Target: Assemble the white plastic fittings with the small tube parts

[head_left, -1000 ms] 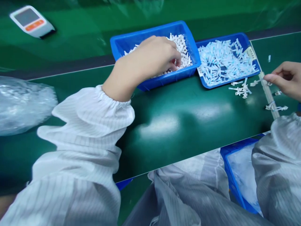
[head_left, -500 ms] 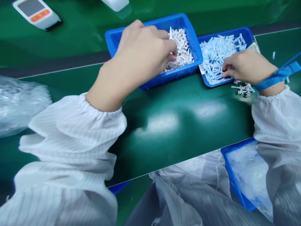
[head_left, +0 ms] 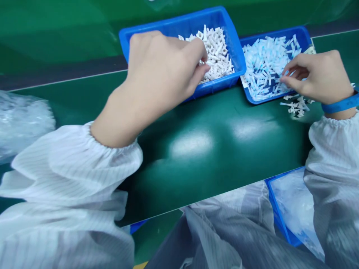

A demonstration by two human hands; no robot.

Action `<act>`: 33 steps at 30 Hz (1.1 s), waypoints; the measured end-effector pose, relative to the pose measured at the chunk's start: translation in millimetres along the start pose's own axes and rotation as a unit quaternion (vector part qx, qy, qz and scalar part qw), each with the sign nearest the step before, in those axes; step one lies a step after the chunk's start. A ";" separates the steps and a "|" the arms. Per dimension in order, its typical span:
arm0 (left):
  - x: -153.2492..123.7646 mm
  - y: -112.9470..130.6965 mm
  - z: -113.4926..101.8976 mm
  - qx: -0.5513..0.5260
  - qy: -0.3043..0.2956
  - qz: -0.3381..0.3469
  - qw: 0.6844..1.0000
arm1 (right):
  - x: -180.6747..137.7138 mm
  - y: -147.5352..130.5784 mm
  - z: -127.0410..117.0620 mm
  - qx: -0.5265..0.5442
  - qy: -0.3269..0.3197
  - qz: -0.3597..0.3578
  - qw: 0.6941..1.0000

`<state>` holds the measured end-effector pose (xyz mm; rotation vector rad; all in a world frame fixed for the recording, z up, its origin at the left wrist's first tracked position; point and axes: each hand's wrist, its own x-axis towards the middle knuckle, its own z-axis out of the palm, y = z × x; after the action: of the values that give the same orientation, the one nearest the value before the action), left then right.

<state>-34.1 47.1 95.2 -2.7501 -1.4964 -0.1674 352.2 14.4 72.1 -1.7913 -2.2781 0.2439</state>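
Observation:
My left hand is over a deep blue bin that holds many small white plastic fittings. Its thumb and index finger bend toward each other beside the fittings; whatever is between them is too small or hidden to name. My right hand, with a blue band at the wrist, hovers at the right side of a shallow blue tray. Short white and light-blue tube pieces fill that tray. The right thumb and index finger are pinched close together, and what they grip cannot be made out.
A small heap of loose white parts lies on the green work surface in front of the tray. A clear plastic bag rests at the left. Below the edge, a blue crate holds a plastic bag.
My right hand has moved rightward and lifted from the tray's middle toward its right side. The left hand stays over the bin with its fingers shifted slightly. The view has shifted.

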 end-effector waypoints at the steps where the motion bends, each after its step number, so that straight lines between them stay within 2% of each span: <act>1: -6.4 4.6 -1.3 -0.021 0.018 0.026 0.999 | -1.9 -4.3 -1.0 0.014 0.007 0.004 1.000; 4: -27.6 21.9 1.6 -0.122 0.063 0.136 0.981 | -7.1 -21.2 -3.0 0.076 0.023 -0.015 0.997; 5: -33.3 27.9 6.5 -0.161 0.058 0.173 0.970 | -9.1 -28.2 -3.0 0.101 0.027 -0.029 0.994; 7: -40.2 37.8 23.0 -0.232 0.007 0.226 0.946 | -14.0 -43.9 -1.2 0.151 0.023 -0.066 0.986; 9: -41.0 43.5 45.5 -0.287 -0.032 0.224 0.931 | -19.8 -60.1 4.0 0.195 -0.006 -0.117 0.974; 12: -36.6 44.9 75.7 -0.384 -0.044 0.165 0.907 | -27.4 -78.7 17.6 0.215 -0.064 -0.197 0.954; 14: -34.1 43.9 86.1 -0.428 -0.047 0.136 0.892 | -30.3 -84.8 28.6 0.211 -0.089 -0.233 0.945; 18: -33.5 44.3 87.8 -0.442 -0.050 0.151 0.883 | -31.1 -85.9 49.2 0.199 -0.106 -0.249 0.942; 23: -35.2 47.3 87.2 -0.415 -0.054 0.155 0.895 | -30.0 -83.6 63.5 0.191 -0.100 -0.266 0.940; 29: -37.2 48.5 95.8 -0.374 -0.039 0.166 0.911 | -31.4 -80.8 51.6 0.187 -0.091 -0.253 0.945; 33: -37.0 49.6 98.5 -0.358 -0.036 0.173 0.917 | -34.8 -82.6 46.9 0.216 -0.060 -0.243 0.944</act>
<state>-3.5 -5.3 -4.1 -3.5590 -1.0682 -0.7498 269.7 -38.4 46.9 -0.9934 -2.4165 0.7065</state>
